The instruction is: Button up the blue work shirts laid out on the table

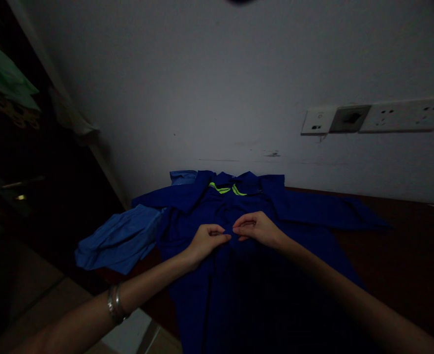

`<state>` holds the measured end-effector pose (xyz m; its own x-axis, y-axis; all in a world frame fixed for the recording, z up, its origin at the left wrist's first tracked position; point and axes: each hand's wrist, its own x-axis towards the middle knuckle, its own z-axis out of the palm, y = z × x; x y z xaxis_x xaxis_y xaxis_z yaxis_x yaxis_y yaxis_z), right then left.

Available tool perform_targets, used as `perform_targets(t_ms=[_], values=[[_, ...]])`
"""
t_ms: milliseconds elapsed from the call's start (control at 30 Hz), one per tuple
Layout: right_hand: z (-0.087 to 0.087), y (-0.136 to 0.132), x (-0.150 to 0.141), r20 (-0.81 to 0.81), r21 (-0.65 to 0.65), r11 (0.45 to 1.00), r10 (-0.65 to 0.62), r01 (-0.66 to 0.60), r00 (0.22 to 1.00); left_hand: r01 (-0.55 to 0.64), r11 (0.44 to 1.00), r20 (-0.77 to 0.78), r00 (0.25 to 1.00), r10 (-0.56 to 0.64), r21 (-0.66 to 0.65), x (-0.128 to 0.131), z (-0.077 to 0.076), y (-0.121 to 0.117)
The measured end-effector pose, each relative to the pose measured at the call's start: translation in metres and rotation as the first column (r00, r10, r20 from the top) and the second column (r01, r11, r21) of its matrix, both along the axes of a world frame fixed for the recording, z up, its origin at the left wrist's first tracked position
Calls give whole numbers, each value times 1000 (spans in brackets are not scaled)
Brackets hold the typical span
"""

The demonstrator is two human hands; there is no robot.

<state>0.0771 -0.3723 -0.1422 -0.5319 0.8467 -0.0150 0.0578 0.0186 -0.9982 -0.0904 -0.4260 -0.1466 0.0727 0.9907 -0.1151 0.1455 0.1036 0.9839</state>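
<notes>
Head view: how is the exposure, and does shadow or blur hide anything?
Head view: dim overall; the dark blue garment fades to near-black lower down, the door is mostly dark. Same view: left hand and right hand look reasonably sharp.

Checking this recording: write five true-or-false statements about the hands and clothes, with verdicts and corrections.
1. The dark blue long-sleeved fabric garment lies spread on a dark reddish-brown tabletop. True.
2. Both forearms are bare. False: two silver-coloured metal bracelets circle the left one.
3. The left hand and right hand are close together at the garment. True.
4. Red trim shows near the collar. False: the narrow stripes there are yellow-green.
5. Crumpled lighter-blue cloth lies left of the garment. True.
</notes>
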Motion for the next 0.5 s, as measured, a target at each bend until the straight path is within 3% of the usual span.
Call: perform_targets(t_ms=[333,500], values=[[2,-7,-1,97,231,973,-29,5,995,-14,999,-29,999,15,37,-3,0,-1],[3,-10,-1,186,354,935,-67,-4,980,-18,985,-115,993,38,169,-4,-2,0]])
